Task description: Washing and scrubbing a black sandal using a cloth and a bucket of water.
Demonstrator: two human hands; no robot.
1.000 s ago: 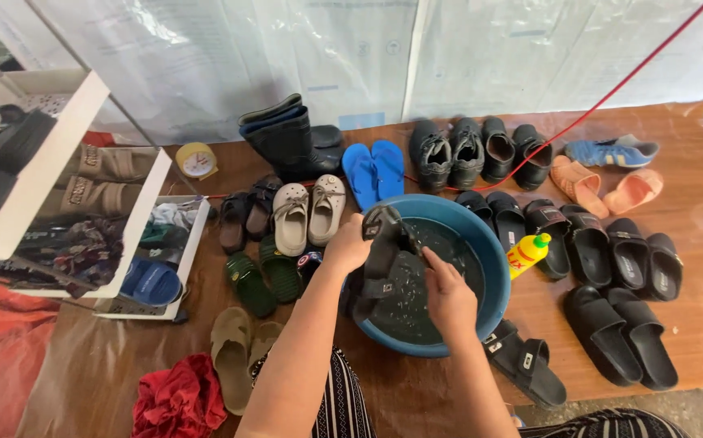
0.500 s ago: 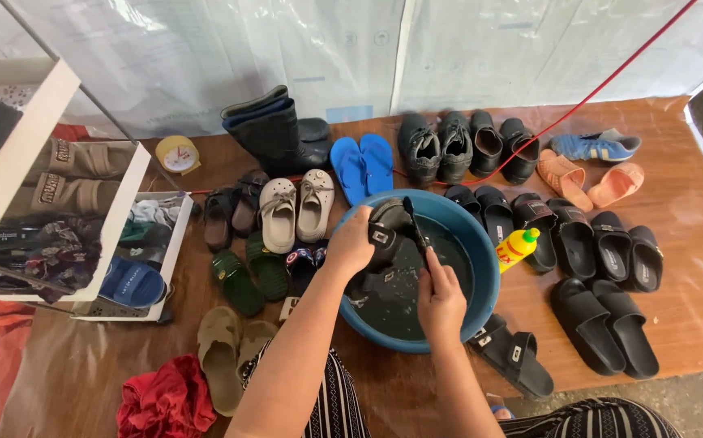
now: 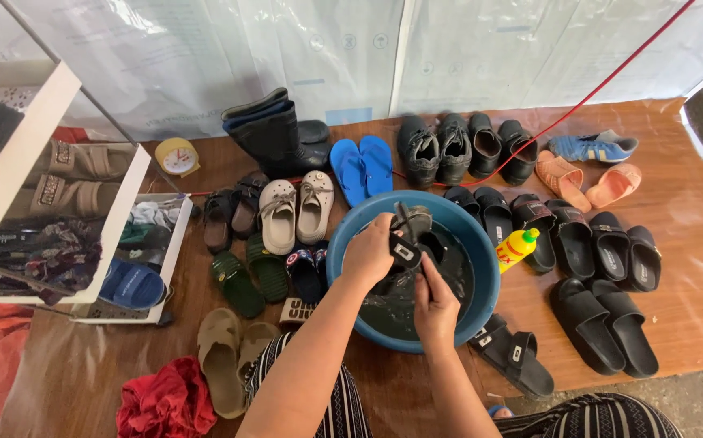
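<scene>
A blue basin (image 3: pixel 488 268) of dark water stands on the brown floor in front of me. Over it my left hand (image 3: pixel 370 253) grips a wet black sandal (image 3: pixel 411 228), held upright above the water. My right hand (image 3: pixel 435 304) is closed just below the sandal, fingers against its lower strap; whether it holds a brush or cloth is hidden. A yellow bottle with a red cap (image 3: pixel 517 247) lies against the basin's right rim.
Many shoes ring the basin: black slides (image 3: pixel 603 324) right, a black sandal (image 3: pixel 514 354) near right, blue flip-flops (image 3: pixel 361 165), cream clogs (image 3: pixel 295 211), black rubber boots (image 3: pixel 270 138). A white shoe rack (image 3: pixel 51 219) stands left, a red cloth (image 3: pixel 165 403) bottom left.
The view has shifted slightly. My left hand has turned the sandal more upright over the basin, and my right hand has slid down toward its lower end.
</scene>
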